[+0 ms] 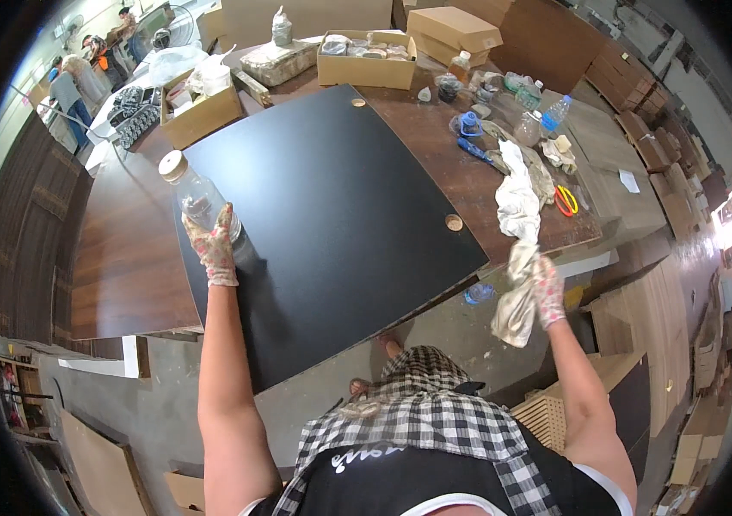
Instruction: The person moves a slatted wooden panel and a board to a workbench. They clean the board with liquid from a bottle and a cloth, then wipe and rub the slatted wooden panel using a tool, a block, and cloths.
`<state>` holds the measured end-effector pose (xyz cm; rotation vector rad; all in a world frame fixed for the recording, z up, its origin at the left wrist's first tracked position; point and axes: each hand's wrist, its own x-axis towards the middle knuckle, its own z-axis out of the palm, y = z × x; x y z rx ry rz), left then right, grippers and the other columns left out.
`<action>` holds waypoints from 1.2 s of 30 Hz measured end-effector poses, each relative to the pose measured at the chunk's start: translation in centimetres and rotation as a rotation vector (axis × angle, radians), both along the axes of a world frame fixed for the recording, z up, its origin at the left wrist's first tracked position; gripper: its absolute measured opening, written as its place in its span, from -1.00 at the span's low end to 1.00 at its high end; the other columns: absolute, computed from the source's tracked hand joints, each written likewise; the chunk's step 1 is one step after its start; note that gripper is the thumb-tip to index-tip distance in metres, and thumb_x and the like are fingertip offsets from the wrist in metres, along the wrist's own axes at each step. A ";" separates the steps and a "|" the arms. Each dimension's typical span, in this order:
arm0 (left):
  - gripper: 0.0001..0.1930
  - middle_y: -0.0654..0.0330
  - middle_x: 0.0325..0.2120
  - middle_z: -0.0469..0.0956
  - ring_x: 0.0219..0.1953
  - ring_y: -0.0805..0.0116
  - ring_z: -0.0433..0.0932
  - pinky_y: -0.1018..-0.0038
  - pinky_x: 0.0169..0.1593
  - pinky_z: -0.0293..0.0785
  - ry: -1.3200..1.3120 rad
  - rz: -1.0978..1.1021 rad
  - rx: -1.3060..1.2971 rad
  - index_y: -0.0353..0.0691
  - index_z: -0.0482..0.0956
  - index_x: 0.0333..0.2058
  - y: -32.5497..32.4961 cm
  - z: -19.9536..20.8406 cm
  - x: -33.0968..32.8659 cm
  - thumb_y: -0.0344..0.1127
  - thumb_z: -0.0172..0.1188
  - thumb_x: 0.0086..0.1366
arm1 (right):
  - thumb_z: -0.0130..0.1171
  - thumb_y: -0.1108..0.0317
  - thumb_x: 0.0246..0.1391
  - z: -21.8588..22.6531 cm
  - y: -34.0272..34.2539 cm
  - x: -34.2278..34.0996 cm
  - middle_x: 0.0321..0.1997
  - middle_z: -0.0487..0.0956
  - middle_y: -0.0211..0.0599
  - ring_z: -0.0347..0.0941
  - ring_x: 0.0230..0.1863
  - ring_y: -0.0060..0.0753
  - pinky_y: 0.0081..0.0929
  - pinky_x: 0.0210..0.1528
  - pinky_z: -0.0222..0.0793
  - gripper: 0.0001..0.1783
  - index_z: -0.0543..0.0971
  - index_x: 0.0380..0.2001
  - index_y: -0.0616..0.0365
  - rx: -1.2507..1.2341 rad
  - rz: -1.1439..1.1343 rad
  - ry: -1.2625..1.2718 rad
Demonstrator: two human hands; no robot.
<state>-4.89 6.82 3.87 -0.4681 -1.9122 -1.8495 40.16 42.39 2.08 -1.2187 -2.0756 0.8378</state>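
Note:
My left hand (214, 251), in a flower-patterned glove, is closed around a clear bottle (200, 196) with a pale cap. The bottle is tilted over the left part of a black panel (340, 198) that has two round holes near its right edge. At the table's right edge, my gloved right hand (548, 294) grips a stained white rag (518, 206). Part of that rag hangs below the hand, and the rest stretches up over the tabletop. Close by lie yellow-and-red-handled scissors (565, 200) and a blue-handled tool (474, 151).
The brown table (129, 258) carries an open box of small parts (366, 73), another carton (202, 116) and several plastic bottles (555, 113) at the far right. Stacked boards (641, 318) stand to the right. A fan (171, 30) and other people (69, 95) are at the far left.

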 end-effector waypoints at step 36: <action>-0.36 0.09 0.00 0.31 0.04 0.24 0.30 0.29 0.16 0.15 -0.162 0.818 0.212 -0.25 0.15 0.11 -19.8 3.6 27.8 -0.44 0.16 0.01 | -0.14 0.17 0.04 5.1 -20.2 -51.5 -0.07 0.43 -0.01 0.38 -0.09 0.00 -0.19 -0.06 0.28 -0.51 0.30 0.06 0.06 0.773 1.229 -0.183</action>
